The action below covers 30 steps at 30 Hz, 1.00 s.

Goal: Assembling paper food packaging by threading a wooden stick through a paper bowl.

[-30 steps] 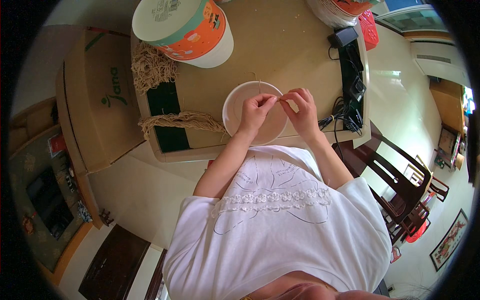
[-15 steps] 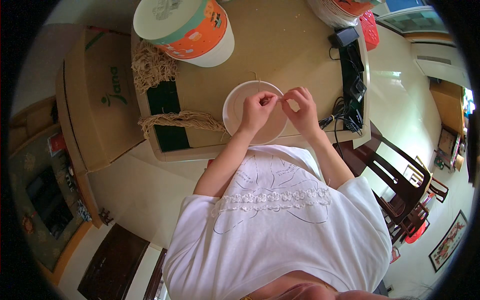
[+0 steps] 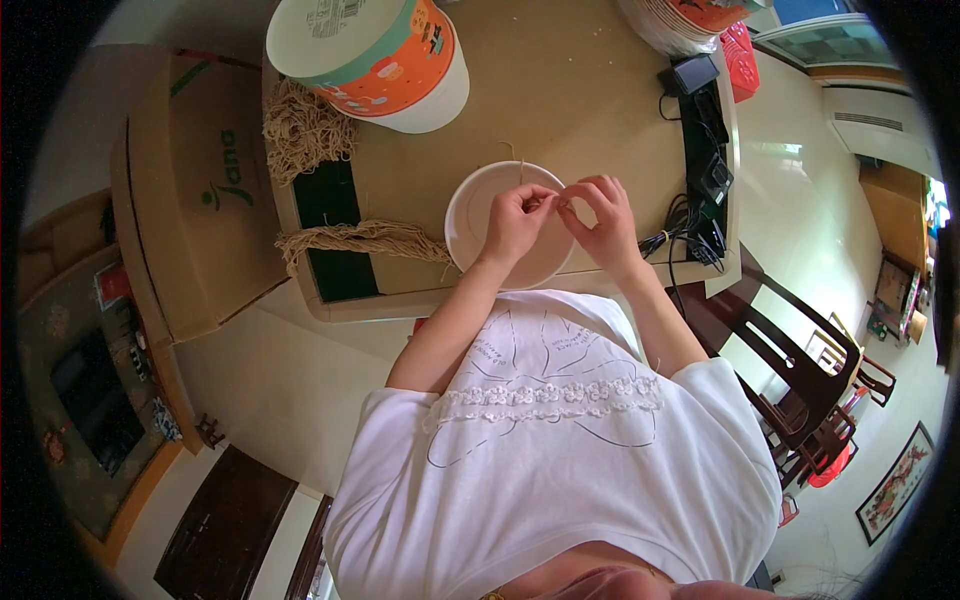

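Note:
Over a white paper bucket [image 3: 462,240] my two hands meet, fingertips almost touching. My left hand [image 3: 515,222] is closed in a pinch; a thin tan string [image 3: 521,170] runs over the bucket's far rim toward it. My right hand [image 3: 603,220] also pinches, thumb against forefinger, at what looks like the same string, though the piece between the fingertips is very small. Left of the bucket lies a bundle of tan strings [image 3: 375,240], its right end against the bucket's side. Another tangled heap of tan strings [image 3: 308,132] sits farther back.
A large orange and white paper bucket [image 3: 400,75] lies tipped at the back left of the table [image 3: 590,110]. Black cables and adapters [image 3: 700,195] line the right edge. More stacked buckets [image 3: 680,25] stand back right. A cardboard box [image 3: 205,200] is at left, dark chairs [image 3: 800,345] at right.
Both hands stay over the bucket, still pinching. The right hand's fingers have shifted slightly, and the string at the far rim has moved a little.

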Available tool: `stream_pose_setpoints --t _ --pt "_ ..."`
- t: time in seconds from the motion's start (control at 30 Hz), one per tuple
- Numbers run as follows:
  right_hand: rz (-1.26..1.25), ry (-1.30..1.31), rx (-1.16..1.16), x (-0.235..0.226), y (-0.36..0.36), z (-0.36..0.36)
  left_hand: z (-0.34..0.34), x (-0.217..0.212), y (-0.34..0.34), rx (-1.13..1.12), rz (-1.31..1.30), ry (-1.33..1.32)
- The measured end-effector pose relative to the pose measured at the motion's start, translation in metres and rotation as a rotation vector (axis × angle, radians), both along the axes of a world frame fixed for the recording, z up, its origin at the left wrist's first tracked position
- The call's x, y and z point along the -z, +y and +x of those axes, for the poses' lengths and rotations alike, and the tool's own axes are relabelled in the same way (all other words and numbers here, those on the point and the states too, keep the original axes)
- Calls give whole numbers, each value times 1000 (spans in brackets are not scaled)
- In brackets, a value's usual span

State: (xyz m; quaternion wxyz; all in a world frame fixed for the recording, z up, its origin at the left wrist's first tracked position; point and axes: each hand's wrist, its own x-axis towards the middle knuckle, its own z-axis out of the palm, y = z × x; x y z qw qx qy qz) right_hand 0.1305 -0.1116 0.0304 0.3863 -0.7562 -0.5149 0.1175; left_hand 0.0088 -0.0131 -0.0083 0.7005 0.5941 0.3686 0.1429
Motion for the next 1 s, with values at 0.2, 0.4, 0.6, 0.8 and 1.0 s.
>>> stream_pose_setpoints --t 0.2,0.4,0.6,0.8,1.0 --pt "9 66 47 1 -1 0 -1 -1 -1 -24 -19 -26" --pt "3 722 215 16 -8 -1 -1 0 -3 -1 -13 -37" --pt "-11 582 160 9 -3 1 -7 4 -5 40 58 3" --pt "31 14 -26 2 9 1 -6 2 -5 88 292 129" --pt "-70 339 16 -7 1 6 -5 2 -7 39 243 134"
